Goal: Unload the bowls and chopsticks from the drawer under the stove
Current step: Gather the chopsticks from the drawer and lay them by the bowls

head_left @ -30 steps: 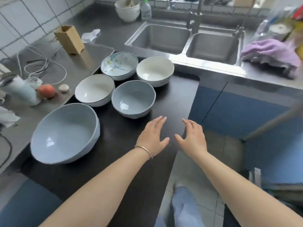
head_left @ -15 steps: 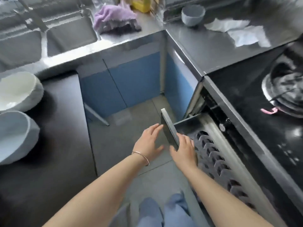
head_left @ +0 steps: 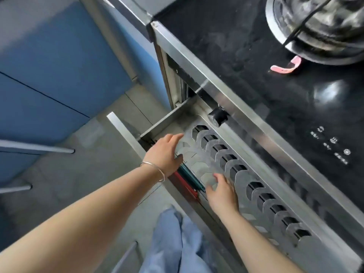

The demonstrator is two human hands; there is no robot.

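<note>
Stainless steel forms the pulled-out drawer under the black glass stove; red and green chopsticks are seen along its front edge. Both the left hand and right hand are held open, fingers relaxed, over its slotted metal rack.

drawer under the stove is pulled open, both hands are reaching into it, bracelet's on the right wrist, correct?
Not quite: the head view shows the bracelet on the left wrist, not the right. The rest holds: the drawer under the stove is pulled open, and both the left hand and the right hand are reaching into it.
</note>
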